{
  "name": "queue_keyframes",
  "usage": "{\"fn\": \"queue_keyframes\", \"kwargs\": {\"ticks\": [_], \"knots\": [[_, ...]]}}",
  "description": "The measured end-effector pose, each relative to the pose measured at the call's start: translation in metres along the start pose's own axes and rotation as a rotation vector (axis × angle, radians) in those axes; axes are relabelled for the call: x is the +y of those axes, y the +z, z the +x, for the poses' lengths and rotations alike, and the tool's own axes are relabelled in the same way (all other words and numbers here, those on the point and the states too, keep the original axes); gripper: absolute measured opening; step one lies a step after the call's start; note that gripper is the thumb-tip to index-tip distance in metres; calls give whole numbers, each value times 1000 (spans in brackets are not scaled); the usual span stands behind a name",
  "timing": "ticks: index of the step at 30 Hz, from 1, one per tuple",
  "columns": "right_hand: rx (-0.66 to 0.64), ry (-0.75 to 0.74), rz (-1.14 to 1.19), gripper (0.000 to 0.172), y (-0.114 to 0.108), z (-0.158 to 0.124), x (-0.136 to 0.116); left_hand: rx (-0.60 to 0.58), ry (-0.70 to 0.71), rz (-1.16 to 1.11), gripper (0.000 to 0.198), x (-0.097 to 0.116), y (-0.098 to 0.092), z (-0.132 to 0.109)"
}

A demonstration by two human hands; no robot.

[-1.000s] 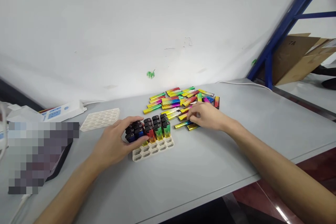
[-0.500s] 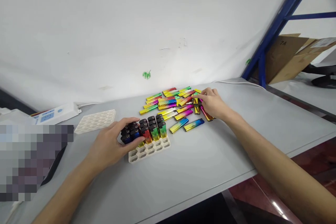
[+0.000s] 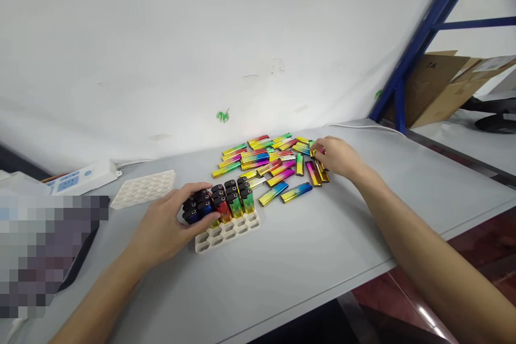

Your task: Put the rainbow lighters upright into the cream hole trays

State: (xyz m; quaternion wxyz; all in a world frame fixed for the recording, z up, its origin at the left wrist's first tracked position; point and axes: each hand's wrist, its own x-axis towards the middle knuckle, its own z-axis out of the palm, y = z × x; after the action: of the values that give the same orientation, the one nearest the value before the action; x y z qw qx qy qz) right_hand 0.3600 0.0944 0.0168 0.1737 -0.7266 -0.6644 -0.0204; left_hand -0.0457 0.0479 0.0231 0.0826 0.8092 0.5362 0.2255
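Observation:
My left hand (image 3: 167, 226) curls around a group of black-topped lighters (image 3: 205, 205) standing upright in a white holed tray (image 3: 229, 235). Its thumb presses along their near side, and the front rows of holes are bare. Shiny lighters in red, green, blue, magenta and gold (image 3: 255, 158) lie in a loose pile to the right of the tray. At the pile's right end my right hand (image 3: 341, 158) pinches a green and gold lighter (image 3: 312, 146), which its fingers partly cover. Just below that hand, more lighters (image 3: 313, 173) lie side by side.
A second white holed tray (image 3: 143, 189) lies to the left, near a white box with blue markings (image 3: 72, 180). The white wall (image 3: 226, 54) backs the grey table (image 3: 306, 252). A blue metal frame (image 3: 419, 48) and cardboard boxes (image 3: 439, 83) stand at the right.
My right hand has moved right across the pile. The green and gold lighter by its fingers earlier now lies on the table. My left hand stays around the lighters in the tray.

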Motion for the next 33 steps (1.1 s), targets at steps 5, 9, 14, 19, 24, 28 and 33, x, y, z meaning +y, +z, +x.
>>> {"fn": "queue_keyframes", "kwargs": {"ticks": [5,9,14,19,24,28,33], "knots": [[40,13,5,38,1,2,4,10,5,-1,55,1,-1,0],[-26,-96,35,40,5,0,-6,4,-2,-10,54,1,-1,0],[-4,-226,75,38,13,-5,-31,10,21,-3,53,2,1,1],[-1,-457,105,56,24,2,-67,-4,12,-24,53,1,1,1],[-207,-521,127,72,32,7,-102,10,4,-32,55,-1,1,-1],[-250,-538,104,74,35,-6,-119,0,3,-43,56,1,1,-1],[-255,-632,44,64,35,-20,-133,-7,-1,-24,54,3,0,0]]}}
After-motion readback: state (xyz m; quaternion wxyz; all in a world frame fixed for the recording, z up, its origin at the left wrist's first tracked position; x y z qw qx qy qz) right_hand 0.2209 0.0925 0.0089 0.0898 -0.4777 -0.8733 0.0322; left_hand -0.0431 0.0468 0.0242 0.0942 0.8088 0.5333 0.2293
